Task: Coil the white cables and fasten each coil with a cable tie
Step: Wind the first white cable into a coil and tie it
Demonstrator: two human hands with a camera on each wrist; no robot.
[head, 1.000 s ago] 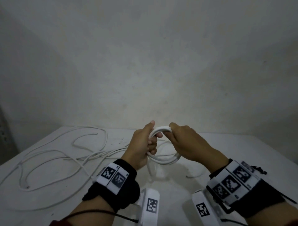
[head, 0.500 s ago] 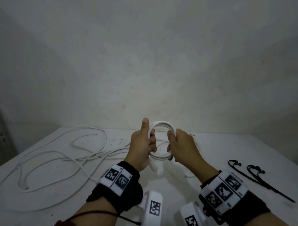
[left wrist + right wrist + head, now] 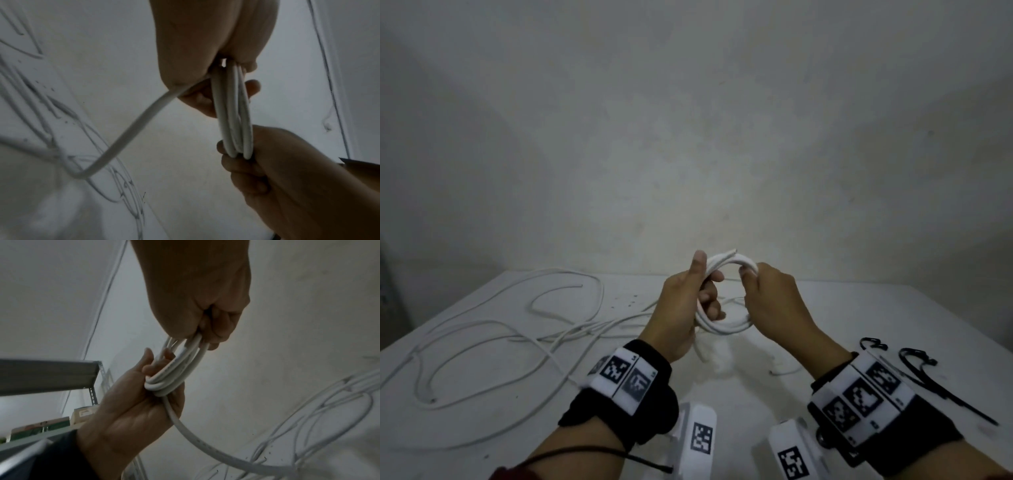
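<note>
A small coil of white cable (image 3: 726, 328) is held upright above the table between both hands. My left hand (image 3: 685, 301) grips its left side, thumb pointing up along the loops. My right hand (image 3: 765, 294) grips the upper right of the loops with curled fingers. In the left wrist view the coil (image 3: 232, 105) shows several turns edge-on, and a loose tail (image 3: 133, 126) runs off down to the table. The right wrist view shows the same coil (image 3: 176, 369) between both fists. Two black cable ties (image 3: 914, 371) lie on the table to the right.
Long loose white cables (image 3: 517, 325) sprawl in wide loops over the left half of the white table (image 3: 859, 308). A plain wall rises behind the table. A metal shelf (image 3: 51, 374) stands off to the left side.
The coil has risen a little and turned. My right hand slid from the coil's top round its right side to the upper right. The black ties came into view.
</note>
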